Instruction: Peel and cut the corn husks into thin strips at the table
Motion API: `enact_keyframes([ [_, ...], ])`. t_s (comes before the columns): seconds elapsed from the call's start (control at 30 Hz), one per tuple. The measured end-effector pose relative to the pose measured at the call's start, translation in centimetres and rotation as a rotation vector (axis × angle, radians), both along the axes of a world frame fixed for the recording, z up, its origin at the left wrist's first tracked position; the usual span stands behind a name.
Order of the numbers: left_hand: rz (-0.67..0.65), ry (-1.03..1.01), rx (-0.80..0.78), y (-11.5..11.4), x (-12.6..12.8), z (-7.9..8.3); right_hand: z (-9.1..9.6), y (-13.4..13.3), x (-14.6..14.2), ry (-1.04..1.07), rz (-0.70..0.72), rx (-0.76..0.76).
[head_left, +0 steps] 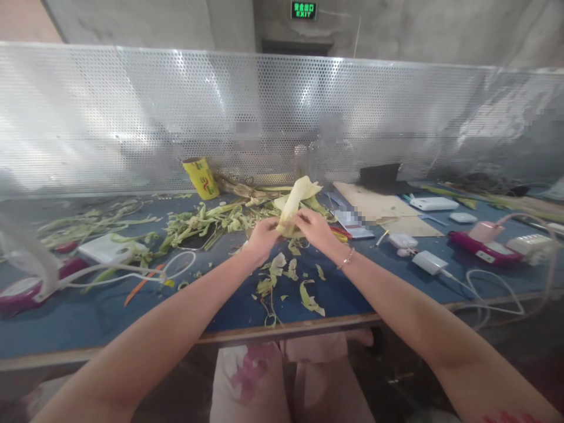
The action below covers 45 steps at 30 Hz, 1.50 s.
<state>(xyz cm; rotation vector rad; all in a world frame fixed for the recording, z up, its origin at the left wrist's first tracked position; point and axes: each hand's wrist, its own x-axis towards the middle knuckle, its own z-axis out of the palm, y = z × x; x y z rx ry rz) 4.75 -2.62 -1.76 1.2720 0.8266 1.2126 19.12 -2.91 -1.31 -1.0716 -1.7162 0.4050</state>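
Above the table's middle, a pale yellow-green leafy vegetable piece (296,200) stands up tilted, its leaf end pointing away from me. My left hand (263,238) grips its lower end from the left with closed fingers. From the right, my right hand (315,228) pinches the same lower part, close to the left fingertips. Torn leaf scraps (277,267) lie on the blue tabletop beneath my hands, and a curled leaf strip (311,299) rests nearer the front edge. Behind my hands and to the left spreads a heap of wilted green stalks (207,220).
A yellow can-like container (201,178) leans near the perforated metal divider (154,117). Cardboard sheets (374,202) lie at the right. White chargers (429,262) and a magenta power strip (484,249) are further right. Another magenta strip (22,294) with cables sits at the left.
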Motion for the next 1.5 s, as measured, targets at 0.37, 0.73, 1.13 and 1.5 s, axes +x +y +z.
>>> enact_keyframes([
  [0.37,0.018,-0.160,-0.163,0.5,-0.2,0.2,-0.5,1.2,1.7,0.279,0.026,0.120],
  [0.73,0.166,-0.255,-0.251,1.8,-1.0,0.5,-0.5,2.3,2.2,0.667,0.128,-0.486],
  [1.13,0.059,-0.254,-0.307,1.4,-0.8,0.4,-0.3,0.8,1.0,0.434,0.412,-0.242],
  [1.5,-0.097,0.020,-0.128,-0.1,-0.2,-0.1,0.2,-0.3,0.8,-0.034,0.196,0.042],
])
